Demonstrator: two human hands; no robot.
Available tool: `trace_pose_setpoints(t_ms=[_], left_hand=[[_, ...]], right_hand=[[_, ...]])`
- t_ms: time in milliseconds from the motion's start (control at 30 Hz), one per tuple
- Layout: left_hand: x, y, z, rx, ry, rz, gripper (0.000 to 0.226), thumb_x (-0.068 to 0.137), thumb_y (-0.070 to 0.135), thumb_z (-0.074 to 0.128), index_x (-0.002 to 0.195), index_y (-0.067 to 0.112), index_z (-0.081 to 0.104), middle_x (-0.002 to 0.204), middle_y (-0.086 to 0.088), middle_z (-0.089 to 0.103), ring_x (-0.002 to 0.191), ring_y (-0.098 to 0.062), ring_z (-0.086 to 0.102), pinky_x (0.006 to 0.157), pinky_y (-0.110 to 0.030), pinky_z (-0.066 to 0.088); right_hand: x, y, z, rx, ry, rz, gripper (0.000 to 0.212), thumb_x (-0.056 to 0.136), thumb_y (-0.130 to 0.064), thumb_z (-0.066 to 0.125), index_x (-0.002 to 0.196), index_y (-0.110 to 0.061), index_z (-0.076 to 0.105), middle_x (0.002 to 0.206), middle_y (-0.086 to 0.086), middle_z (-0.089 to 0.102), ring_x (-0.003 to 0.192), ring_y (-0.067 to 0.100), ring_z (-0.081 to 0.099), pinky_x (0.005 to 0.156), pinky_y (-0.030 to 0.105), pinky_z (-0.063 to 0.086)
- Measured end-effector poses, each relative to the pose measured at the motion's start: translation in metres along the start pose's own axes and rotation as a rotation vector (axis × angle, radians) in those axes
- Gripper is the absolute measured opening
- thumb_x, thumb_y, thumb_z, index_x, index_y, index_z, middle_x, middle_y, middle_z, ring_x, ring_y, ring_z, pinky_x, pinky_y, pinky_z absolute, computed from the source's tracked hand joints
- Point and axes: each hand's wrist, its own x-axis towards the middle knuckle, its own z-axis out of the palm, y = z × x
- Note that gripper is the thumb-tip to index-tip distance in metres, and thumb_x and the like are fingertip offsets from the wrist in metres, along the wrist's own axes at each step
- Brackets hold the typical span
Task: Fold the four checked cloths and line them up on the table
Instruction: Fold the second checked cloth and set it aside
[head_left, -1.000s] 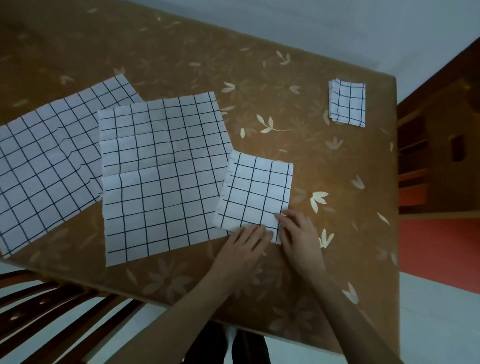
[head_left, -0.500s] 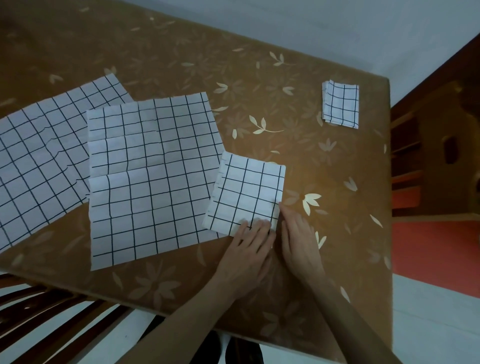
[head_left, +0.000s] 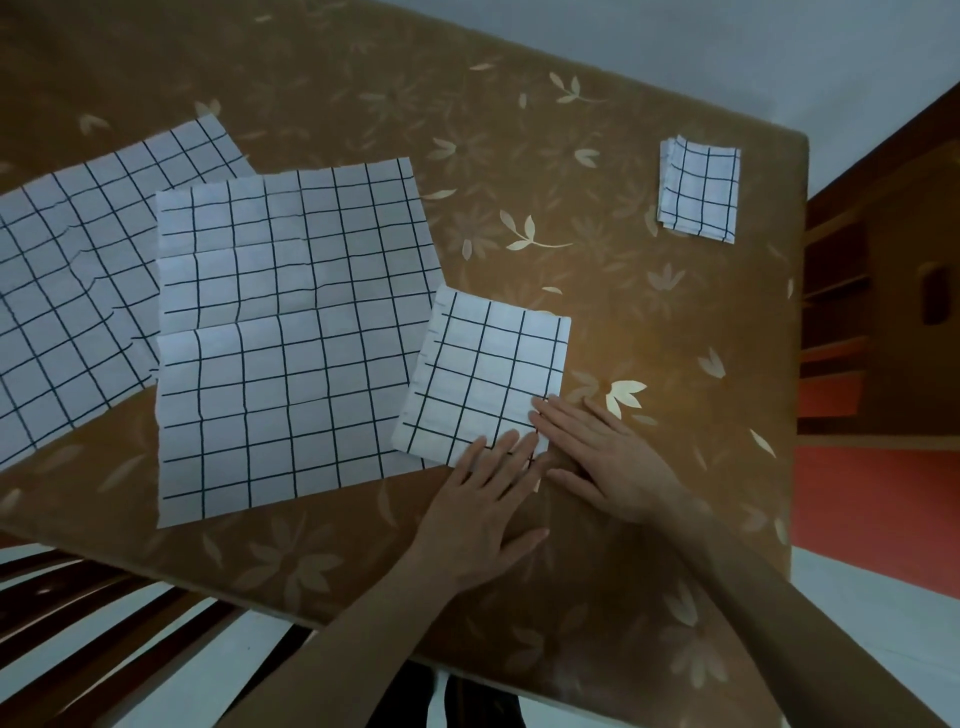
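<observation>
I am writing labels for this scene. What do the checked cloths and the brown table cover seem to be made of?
The unfolded checked cloth looks like thin woven fabric, matte: it keeps sharp fold creases and small wrinkles. The half-folded cloth under both hands shows the same look, with layered edges at its left side. The table cover seems to be printed vinyl or oilcloth, slightly glossy: soft light reflections and a flat flower print. This is uncertain.
</observation>
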Motion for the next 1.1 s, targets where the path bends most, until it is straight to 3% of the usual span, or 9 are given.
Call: trace_pose_setpoints(t_ms=[300,467,600,767,867,1000,1100], left_hand=[[-0.001,-0.001,0.0,0.009,0.021,0.015,0.082,0.102,0.073,0.026,0.166,0.024,0.009,0.174,0.0,0.001,0.159,-0.022,-0.006,0.126,-0.053,0.015],[-0.002,0.0,-0.001,0.025,0.029,0.014,0.083,0.101,0.073,0.027,0.166,0.024,0.009,0.174,0.0,0.002,0.159,-0.021,-0.005,0.127,-0.052,0.014],[-0.002,0.0,-0.002,0.024,0.03,0.01,0.083,0.101,0.073,0.027,0.166,0.024,0.009,0.174,0.0,0.003,0.16,-0.021,-0.005,0.127,-0.052,0.014],[-0.002,0.0,0.0,0.026,0.031,0.006,0.083,0.101,0.073,0.027,0.166,0.024,0.008,0.174,0.0,0.003,0.159,-0.021,-0.005,0.127,-0.052,0.013],[-0.001,0.002,0.0,0.029,0.025,0.004,0.083,0.101,0.073,0.027,0.166,0.024,0.007,0.174,0.0,0.003,0.159,-0.021,-0.005,0.127,-0.052,0.012],[-0.003,0.003,-0.004,0.02,0.01,-0.003,0.083,0.102,0.071,0.027,0.166,0.022,0.005,0.174,-0.001,0.0,0.159,-0.021,-0.006,0.128,-0.051,0.012],[-0.002,0.009,-0.011,-0.007,-0.009,-0.017,0.082,0.103,0.067,0.029,0.165,0.019,0.008,0.174,-0.002,0.0,0.159,-0.021,-0.007,0.128,-0.051,0.01]], right_hand=[[0.021,0.042,-0.014,-0.082,-0.013,0.004,0.069,0.109,-0.058,0.027,0.166,-0.024,0.008,0.173,-0.007,0.005,0.159,0.006,0.001,0.13,0.045,0.005],[0.037,0.064,-0.034,-0.035,0.014,0.194,0.066,0.108,-0.062,0.014,0.166,-0.029,0.013,0.172,-0.01,0.013,0.159,0.009,0.0,0.13,0.045,0.0],[0.039,0.07,-0.04,-0.071,-0.01,0.194,0.067,0.106,-0.064,0.009,0.165,-0.032,0.014,0.17,-0.015,0.014,0.16,0.012,0.001,0.129,0.046,0.001],[0.051,0.069,-0.045,-0.1,0.051,0.281,0.066,0.107,-0.061,0.012,0.161,-0.029,0.033,0.166,-0.009,0.035,0.157,0.02,0.019,0.128,0.047,0.01],[0.054,0.065,-0.044,-0.094,0.056,0.297,0.065,0.105,-0.058,0.016,0.158,-0.026,0.039,0.164,-0.007,0.038,0.153,0.021,0.028,0.122,0.047,0.023],[0.058,0.055,-0.044,-0.05,0.066,0.355,0.062,0.106,-0.055,0.022,0.157,-0.023,0.038,0.164,-0.005,0.037,0.151,0.024,0.031,0.119,0.046,0.028],[0.058,0.04,-0.048,0.002,0.023,0.385,0.062,0.108,-0.049,0.033,0.162,-0.021,0.024,0.169,-0.001,0.027,0.15,0.026,0.031,0.12,0.046,0.025]])
